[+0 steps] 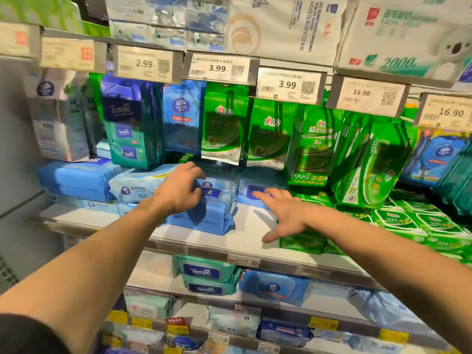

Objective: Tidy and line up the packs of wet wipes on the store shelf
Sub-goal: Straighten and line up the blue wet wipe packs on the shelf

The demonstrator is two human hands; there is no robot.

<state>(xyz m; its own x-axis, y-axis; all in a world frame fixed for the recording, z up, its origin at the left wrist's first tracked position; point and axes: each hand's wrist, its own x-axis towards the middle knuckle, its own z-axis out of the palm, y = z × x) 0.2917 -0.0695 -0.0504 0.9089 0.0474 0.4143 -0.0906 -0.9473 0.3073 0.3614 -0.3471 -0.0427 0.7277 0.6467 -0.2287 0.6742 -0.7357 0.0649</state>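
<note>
A blue wet wipes pack (212, 215) lies on the white shelf (204, 238) in the middle, its front end near the shelf edge. My left hand (178, 190) grips its top, fingers curled over the dark label. A second blue pack (251, 192) lies further back to the right. My right hand (283, 213) hovers open with fingers spread, its fingertips at that second pack's front edge. More blue packs (79, 180) and a pale pack (135, 185) are stacked at the left.
Green wipes packs (421, 226) lie flat on the shelf's right side, with taller green bags (367, 169) standing behind. Small green packs (224, 123) and Tempo packs (127, 129) hang above. Price tags (217, 67) line the upper shelf. Lower shelves (270, 284) hold more packs.
</note>
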